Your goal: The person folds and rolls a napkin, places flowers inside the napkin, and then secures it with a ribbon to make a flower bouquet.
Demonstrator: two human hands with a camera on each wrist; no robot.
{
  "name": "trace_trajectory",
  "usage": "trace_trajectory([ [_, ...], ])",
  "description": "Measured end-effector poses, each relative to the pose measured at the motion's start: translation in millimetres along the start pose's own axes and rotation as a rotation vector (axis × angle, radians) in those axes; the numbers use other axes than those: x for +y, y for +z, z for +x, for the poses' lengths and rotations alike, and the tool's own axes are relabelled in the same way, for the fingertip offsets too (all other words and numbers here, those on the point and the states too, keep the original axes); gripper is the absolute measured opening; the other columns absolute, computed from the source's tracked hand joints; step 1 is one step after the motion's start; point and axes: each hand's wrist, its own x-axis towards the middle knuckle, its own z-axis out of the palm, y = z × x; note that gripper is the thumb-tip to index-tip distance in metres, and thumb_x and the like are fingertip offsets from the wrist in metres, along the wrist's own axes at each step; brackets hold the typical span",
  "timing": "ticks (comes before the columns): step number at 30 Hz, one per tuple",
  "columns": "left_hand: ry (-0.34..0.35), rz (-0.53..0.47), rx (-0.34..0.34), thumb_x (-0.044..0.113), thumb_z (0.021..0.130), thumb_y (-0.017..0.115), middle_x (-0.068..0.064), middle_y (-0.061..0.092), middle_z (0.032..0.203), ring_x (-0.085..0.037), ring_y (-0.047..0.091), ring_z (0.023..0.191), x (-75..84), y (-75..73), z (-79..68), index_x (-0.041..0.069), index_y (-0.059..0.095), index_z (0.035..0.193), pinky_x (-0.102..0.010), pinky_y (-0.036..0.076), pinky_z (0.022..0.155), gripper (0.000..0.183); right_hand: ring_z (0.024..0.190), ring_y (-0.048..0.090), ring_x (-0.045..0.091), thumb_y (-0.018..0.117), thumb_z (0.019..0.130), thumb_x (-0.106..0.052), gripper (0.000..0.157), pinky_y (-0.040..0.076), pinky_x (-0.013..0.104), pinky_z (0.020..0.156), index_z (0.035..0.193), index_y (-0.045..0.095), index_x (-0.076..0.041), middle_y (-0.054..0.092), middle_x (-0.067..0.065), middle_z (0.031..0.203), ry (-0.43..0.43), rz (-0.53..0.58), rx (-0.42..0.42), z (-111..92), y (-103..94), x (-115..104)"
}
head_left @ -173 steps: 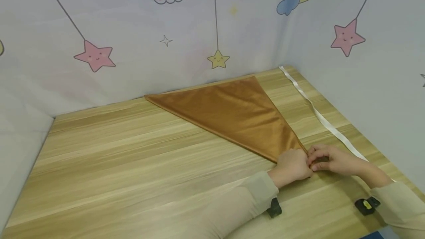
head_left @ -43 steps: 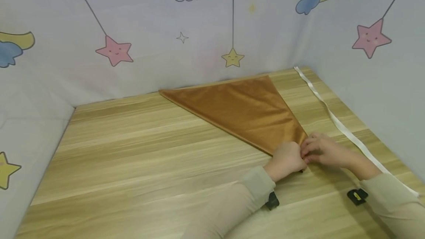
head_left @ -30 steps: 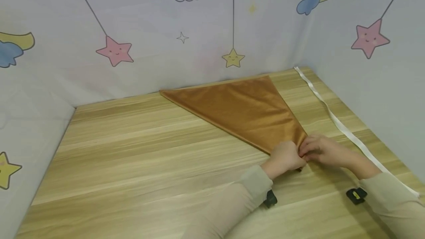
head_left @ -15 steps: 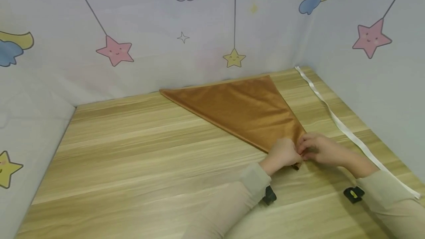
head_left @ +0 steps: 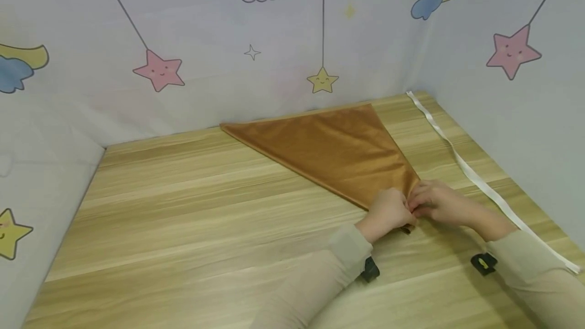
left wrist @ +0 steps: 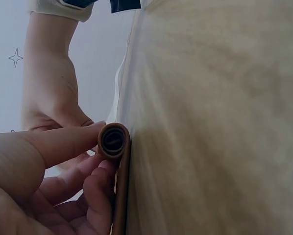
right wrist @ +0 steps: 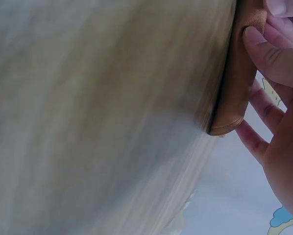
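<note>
A shiny brown cloth (head_left: 329,151) lies as a flat triangle on the wooden table, creased towards its near right corner. There the cloth is coiled into a tight roll (left wrist: 113,141), whose spiral end faces the left wrist view. My left hand (head_left: 388,212) pinches the roll's left end, thumb on one side and curled fingers below. Close beside it, my right hand (head_left: 441,204) holds the right end. In the right wrist view the right thumb (right wrist: 271,54) presses on the roll (right wrist: 234,93), with the fingers along its far side. The head view hides most of the roll behind the hands.
A white ribbon-like strip (head_left: 470,171) runs along the table's right side. Printed fabric walls (head_left: 205,80) stand at the back and both sides. Bare wooden table top (head_left: 183,227) stretches to the left. A black wrist device (head_left: 483,264) hangs below the right cuff.
Both hands have crept slightly away from the person, with the roll shifting towards the flat part of the cloth. Their pinching hold looks much the same. The head view has turned a little left since the earliest frame.
</note>
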Motion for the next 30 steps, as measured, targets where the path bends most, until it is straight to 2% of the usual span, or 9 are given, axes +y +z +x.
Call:
trace_trajectory([
  [3, 0.009, 0.060, 0.024, 0.028, 0.067, 0.084, 0.013, 0.046, 0.042, -0.001, 0.039, 0.043, 0.4, 2.1, 1.3, 0.018, 0.060, 0.047, -0.014, 0.034, 0.044, 0.033, 0.078, 0.057, 0.010, 0.083, 0.056, 0.002, 0.034, 0.044, 0.024, 0.072, 0.078, 0.069, -0.019, 0.065, -0.010, 0.081, 0.016, -0.016, -0.010, 1.5, 0.0, -0.2],
  [6, -0.010, 0.081, 0.022, 0.029, 0.067, 0.084, 0.013, 0.043, 0.045, -0.003, 0.041, 0.047, 0.5, 2.3, 2.5, 0.019, 0.056, 0.050, -0.015, 0.034, 0.045, 0.035, 0.078, 0.056, 0.008, 0.084, 0.056, 0.003, 0.036, 0.045, 0.026, 0.069, 0.079, 0.068, -0.020, 0.064, -0.010, 0.082, 0.054, -0.017, -0.024, 3.3, -1.3, -3.0],
  [10, -0.046, 0.053, -0.012, 0.027, 0.069, 0.082, 0.011, 0.042, 0.049, -0.004, 0.042, 0.049, 0.3, 0.7, 3.7, 0.019, 0.053, 0.052, -0.016, 0.034, 0.045, 0.035, 0.080, 0.057, 0.009, 0.083, 0.055, 0.006, 0.038, 0.045, 0.027, 0.072, 0.078, 0.068, -0.020, 0.064, -0.009, 0.085, 0.086, -0.011, -0.025, 5.3, -3.2, -6.4],
  [14, -0.051, -0.007, -0.041, 0.025, 0.075, 0.078, 0.009, 0.036, 0.045, -0.004, 0.034, 0.043, -4.0, -1.1, 4.7, 0.018, 0.046, 0.049, -0.016, 0.030, 0.041, 0.042, 0.083, 0.058, 0.011, 0.083, 0.053, 0.008, 0.039, 0.044, 0.025, 0.077, 0.079, 0.070, -0.019, 0.065, -0.007, 0.089, 0.087, -0.008, -0.029, 4.5, -3.8, -6.1],
  [20, -0.051, -0.046, -0.059, 0.024, 0.078, 0.075, 0.009, 0.030, 0.045, -0.004, 0.027, 0.039, -9.6, -7.1, 5.0, 0.017, 0.041, 0.049, -0.017, 0.025, 0.038, 0.045, 0.082, 0.059, 0.012, 0.082, 0.057, 0.005, 0.036, 0.044, 0.026, 0.076, 0.081, 0.071, -0.018, 0.066, -0.007, 0.087, 0.024, -0.014, -0.025, 5.8, -0.9, -0.6],
  [25, -0.036, 0.038, -0.017, 0.025, 0.074, 0.078, 0.011, 0.033, 0.045, -0.004, 0.031, 0.042, -6.7, -7.1, 2.3, 0.019, 0.043, 0.049, -0.017, 0.030, 0.040, 0.043, 0.079, 0.059, 0.012, 0.082, 0.058, 0.000, 0.031, 0.043, 0.026, 0.076, 0.079, 0.070, -0.019, 0.067, -0.007, 0.084, -0.030, -0.023, -0.013, 7.8, 1.2, 5.1],
  [30, 0.006, 0.120, 0.020, 0.025, 0.071, 0.080, 0.011, 0.036, 0.047, -0.004, 0.034, 0.044, -5.1, -5.7, 1.0, 0.020, 0.043, 0.050, -0.016, 0.032, 0.041, 0.043, 0.077, 0.059, 0.010, 0.083, 0.057, -0.001, 0.031, 0.043, 0.027, 0.074, 0.079, 0.070, -0.018, 0.066, -0.009, 0.082, -0.018, -0.019, -0.024, 11.6, -0.3, 4.9],
])
